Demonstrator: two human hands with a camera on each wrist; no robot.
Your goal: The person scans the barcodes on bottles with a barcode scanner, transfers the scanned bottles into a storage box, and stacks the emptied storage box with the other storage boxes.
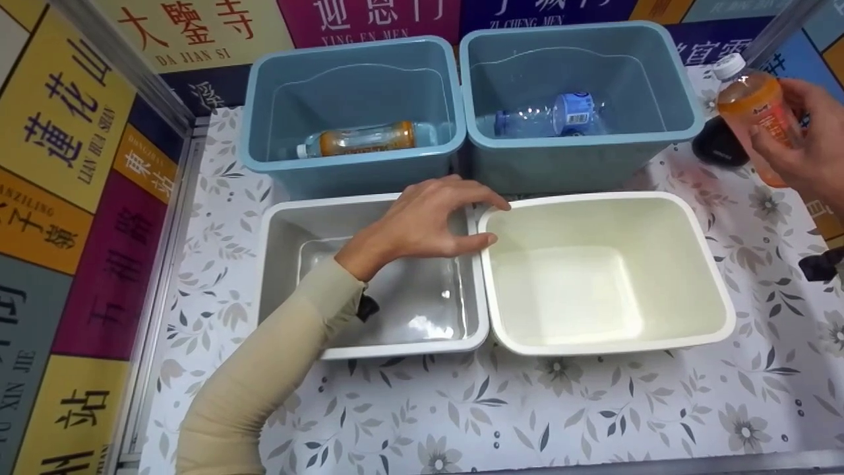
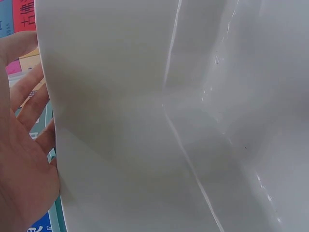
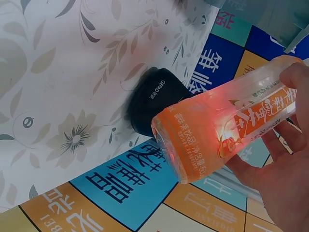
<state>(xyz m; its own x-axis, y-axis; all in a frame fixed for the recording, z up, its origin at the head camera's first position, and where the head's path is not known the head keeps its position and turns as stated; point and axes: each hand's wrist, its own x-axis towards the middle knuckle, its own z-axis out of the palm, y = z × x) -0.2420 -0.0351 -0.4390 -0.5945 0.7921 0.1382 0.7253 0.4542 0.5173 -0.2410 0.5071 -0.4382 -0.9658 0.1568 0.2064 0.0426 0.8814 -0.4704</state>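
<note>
My right hand point(image 1: 811, 142) grips a plastic drink bottle point(image 1: 755, 112) with a white cap and orange label, raised at the right. In the right wrist view, fingers and thumb lie round the bottle point(image 3: 207, 130), and a reddish glow shows on its label. My left hand point(image 1: 428, 221) is over the grey-white bin point(image 1: 369, 349), thumb and index finger apart, their tips at the adjoining rim of the cream bin point(image 1: 606, 349). In the left wrist view, the left hand point(image 2: 24, 159) has extended fingers partly hidden behind a pale bin wall point(image 2: 111, 121).
Behind stand two blue bins: the left bin point(image 1: 356, 161) holds an orange-labelled bottle point(image 1: 366, 138), the right bin point(image 1: 580, 142) a clear bottle point(image 1: 534, 122) with blue label. A black rounded object point(image 1: 720, 144) lies on the floral-covered table point(image 1: 593, 422). Printed panels point(image 1: 72, 132) border the table.
</note>
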